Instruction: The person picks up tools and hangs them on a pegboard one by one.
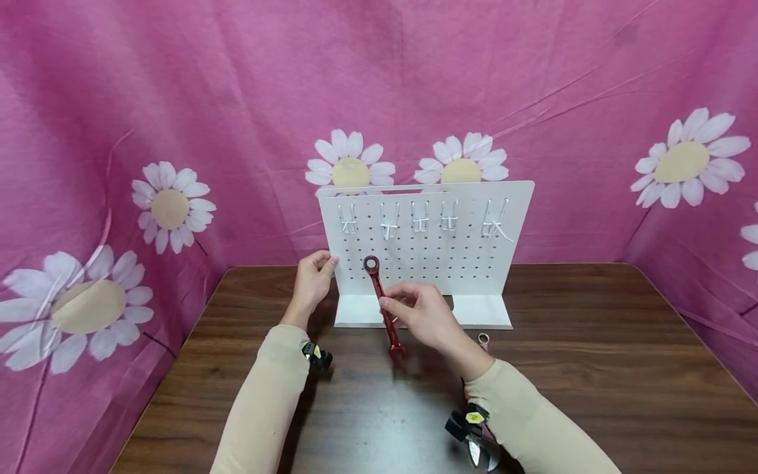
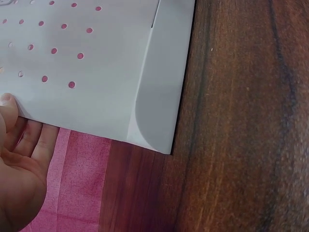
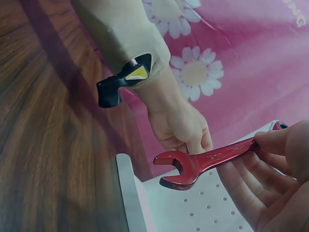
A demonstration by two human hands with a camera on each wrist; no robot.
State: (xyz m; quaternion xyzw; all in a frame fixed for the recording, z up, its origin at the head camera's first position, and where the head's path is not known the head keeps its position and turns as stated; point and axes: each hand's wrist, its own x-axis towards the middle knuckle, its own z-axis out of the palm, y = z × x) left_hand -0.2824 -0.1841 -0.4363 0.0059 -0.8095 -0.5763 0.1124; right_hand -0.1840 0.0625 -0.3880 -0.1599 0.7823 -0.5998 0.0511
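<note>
A red combination wrench is pinched between the thumb and fingers of my right hand, in front of the white pegboard. Its ring end points up and its open end down in the head view. The right wrist view shows the wrench's open jaw up close. My left hand grips the pegboard's left edge, thumb on the front face and fingers behind, as the left wrist view shows. Several white wire hooks hang in a row along the upper part of the pegboard.
The pegboard stands on its white base on the brown wooden table. Another wrench's ring end shows beside my right forearm. Partly hidden under that arm lies a plier-like tool. Pink flowered cloth hangs behind.
</note>
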